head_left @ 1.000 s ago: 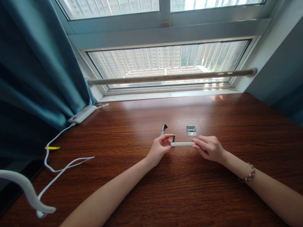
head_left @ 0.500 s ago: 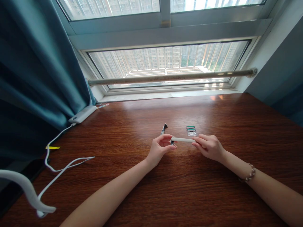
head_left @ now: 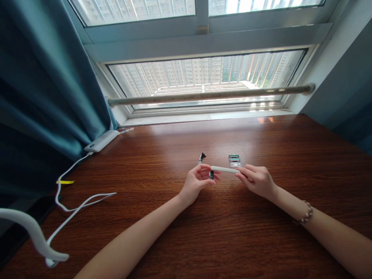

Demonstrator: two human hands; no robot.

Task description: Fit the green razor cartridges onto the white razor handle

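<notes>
Between the thumb and fingers of my left hand [head_left: 193, 185] is a small dark razor cartridge [head_left: 211, 176], held on edge above the table. A slim white stick [head_left: 225, 169] lies almost level across the gap between the hands. My right hand [head_left: 258, 181] pinches its right end, while its left end reaches the fingers of my left hand just above the cartridge; whether they touch cannot be made out. Behind my left hand a silver razor handle [head_left: 200, 159] with a dark head rests on the table. A clear case with green-edged blades [head_left: 234, 158] lies beyond the stick.
The brown wooden table [head_left: 162, 155] runs up to a window with a metal bar [head_left: 209, 95] across it. To the left are a white power bank [head_left: 101, 141], a white cable [head_left: 87, 201], a yellow strip [head_left: 66, 182], a curved white arm [head_left: 35, 232] and a blue curtain [head_left: 52, 77].
The stick's left end has risen slightly, and it now slopes down to the right. More of the dark cartridge shows in my left hand. The right hand has barely moved.
</notes>
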